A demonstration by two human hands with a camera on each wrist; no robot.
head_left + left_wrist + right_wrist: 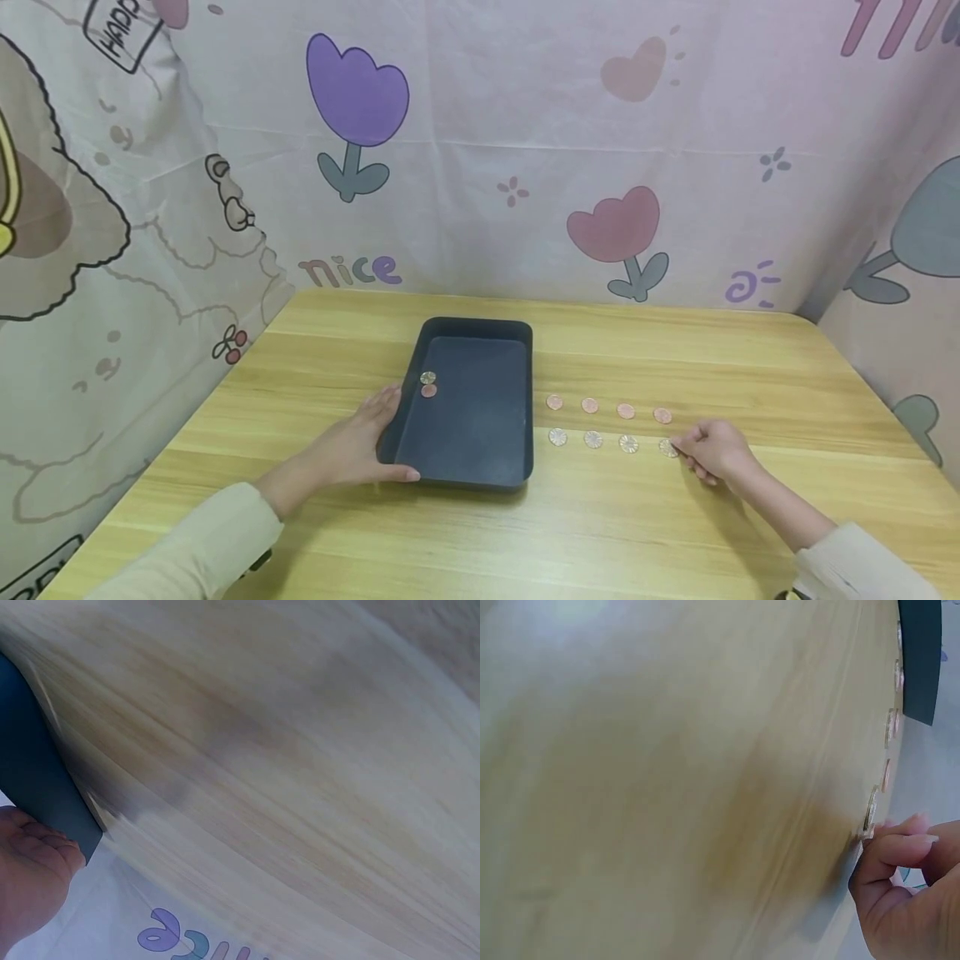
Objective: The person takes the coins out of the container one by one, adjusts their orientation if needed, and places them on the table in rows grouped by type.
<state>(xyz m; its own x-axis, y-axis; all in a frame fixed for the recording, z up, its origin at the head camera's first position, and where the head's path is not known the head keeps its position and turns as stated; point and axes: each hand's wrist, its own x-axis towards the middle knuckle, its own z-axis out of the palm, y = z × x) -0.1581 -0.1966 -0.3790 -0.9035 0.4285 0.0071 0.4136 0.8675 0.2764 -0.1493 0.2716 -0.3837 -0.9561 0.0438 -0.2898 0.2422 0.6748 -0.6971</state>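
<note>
A dark, shallow rectangular tray point(465, 408) stands on the table with two coins inside near its left wall: a silver-toned coin point(427, 377) and a copper coin point(429, 390). My left hand point(360, 442) holds the tray's near left corner, thumb along the front and fingers on the left wall. To the right of the tray, copper coins point(590, 406) form a row behind a row of silver-toned coins point(593, 439). With curled fingers, my right hand point(716, 454) pinches the edge of the rightmost silver-toned coin point(667, 448). The left wrist view shows the tray wall point(45, 757) against my fingers.
The wooden table point(600, 533) runs back to a printed cloth point(480, 225) with flowers and letters. More of the same cloth point(922, 333) hangs along the right side. The tray's near right corner lies close to the leftmost coins.
</note>
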